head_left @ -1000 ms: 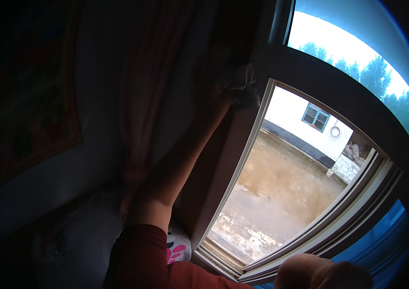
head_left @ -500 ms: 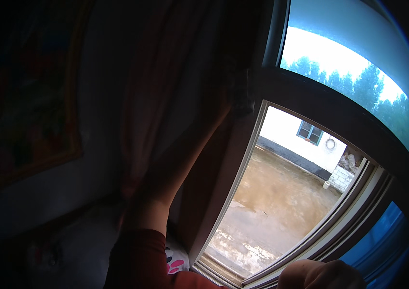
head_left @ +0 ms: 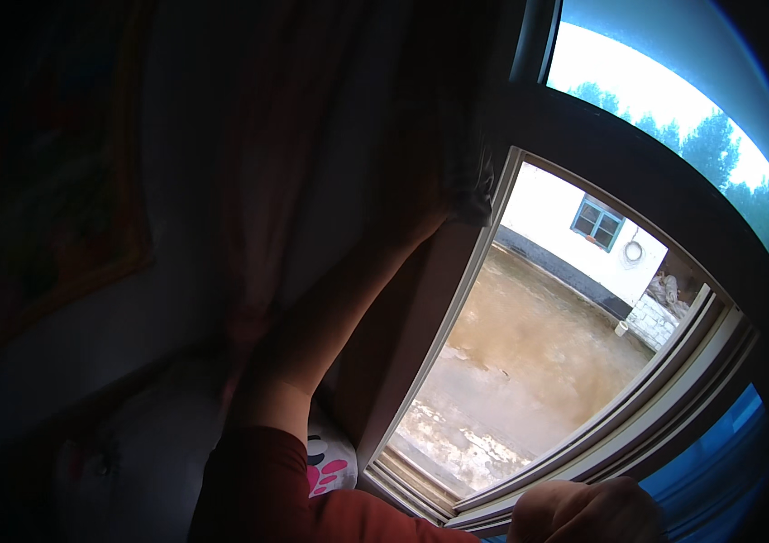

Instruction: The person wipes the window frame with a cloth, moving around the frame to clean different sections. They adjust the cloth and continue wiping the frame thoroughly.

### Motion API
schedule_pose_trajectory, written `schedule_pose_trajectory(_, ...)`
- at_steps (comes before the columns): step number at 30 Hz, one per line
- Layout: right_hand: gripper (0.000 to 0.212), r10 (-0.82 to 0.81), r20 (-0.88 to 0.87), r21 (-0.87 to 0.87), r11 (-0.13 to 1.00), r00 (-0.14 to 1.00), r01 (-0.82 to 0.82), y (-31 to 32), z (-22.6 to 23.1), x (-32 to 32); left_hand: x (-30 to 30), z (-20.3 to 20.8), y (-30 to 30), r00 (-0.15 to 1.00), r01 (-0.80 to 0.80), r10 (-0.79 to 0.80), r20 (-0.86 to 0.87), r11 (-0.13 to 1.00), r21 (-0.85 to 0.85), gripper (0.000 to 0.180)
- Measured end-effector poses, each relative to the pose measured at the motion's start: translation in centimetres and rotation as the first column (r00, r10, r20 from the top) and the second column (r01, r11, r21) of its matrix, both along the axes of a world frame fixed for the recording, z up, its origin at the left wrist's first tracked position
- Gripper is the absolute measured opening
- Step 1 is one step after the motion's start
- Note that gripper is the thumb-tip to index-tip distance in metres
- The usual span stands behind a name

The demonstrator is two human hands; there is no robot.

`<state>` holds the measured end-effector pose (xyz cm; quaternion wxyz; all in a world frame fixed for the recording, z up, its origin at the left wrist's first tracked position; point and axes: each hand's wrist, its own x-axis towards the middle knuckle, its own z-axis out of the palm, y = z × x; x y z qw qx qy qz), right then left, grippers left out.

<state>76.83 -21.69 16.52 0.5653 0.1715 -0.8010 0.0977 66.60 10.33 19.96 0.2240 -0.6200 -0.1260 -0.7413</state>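
Observation:
My left arm reaches up from the lower edge in a dark red sleeve. At its end my left hand, deep in shadow, is closed on a crumpled greyish cloth. The cloth lies against the inner side of the window frame, just below its upper crossbar. Too little light falls there to make out each finger. Low on the right, my right hand is curled closed beside the lower window track. Whatever its fingers may hold is hidden.
A pinkish curtain hangs left of the arm, and a framed picture is on the dark wall. A white item with pink paw shapes sits by the frame's bottom corner. Outside lies a wet yard; blue-tinted glass stands at the right.
My left hand has moved down along the window frame with the cloth, away from the upper crossbar. The view has shifted slightly; my right hand stays low and closed.

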Motion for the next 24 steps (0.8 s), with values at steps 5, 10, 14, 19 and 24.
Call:
schedule_pose_trajectory(5, 0.024, 0.041, -0.020, 0.040, 0.998, 0.999, -0.040, -0.1, 0.6, -1.2, -0.5, -2.4, -0.4, 0.979, -0.175, 0.172, -0.108, 0.984, -0.017, 0.069)
schedule_pose_trajectory(10, 0.020, 0.233, 0.105, 0.006, 0.972, 0.967, -0.235, 1.1, -0.6, 0.4, -0.3, 1.6, -0.1, 0.972, -0.234, 0.232, -0.032, 0.971, -0.045, 0.061)
schedule_pose_trajectory(14, 0.019, 0.174, 0.155, -0.141, 0.978, 0.972, -0.153, 2.3, -2.6, 1.3, -0.1, -0.7, -0.7, 0.998, -0.059, 0.057, -0.021, 0.993, -0.102, 0.059)
schedule_pose_trajectory(19, 0.021, 0.077, 0.159, -0.145, 0.988, 0.984, -0.054, 2.8, -4.0, 2.2, 0.3, -11.5, -1.6, 0.993, 0.005, -0.035, -0.117, 0.967, -0.253, 0.059)
schedule_pose_trajectory(24, 0.022, -0.045, 0.238, -0.196, 0.976, 0.970, 0.093, 3.1, -4.8, 3.3, -0.6, -26.7, -2.6, 0.983, 0.011, -0.091, -0.159, 0.897, -0.442, 0.054)
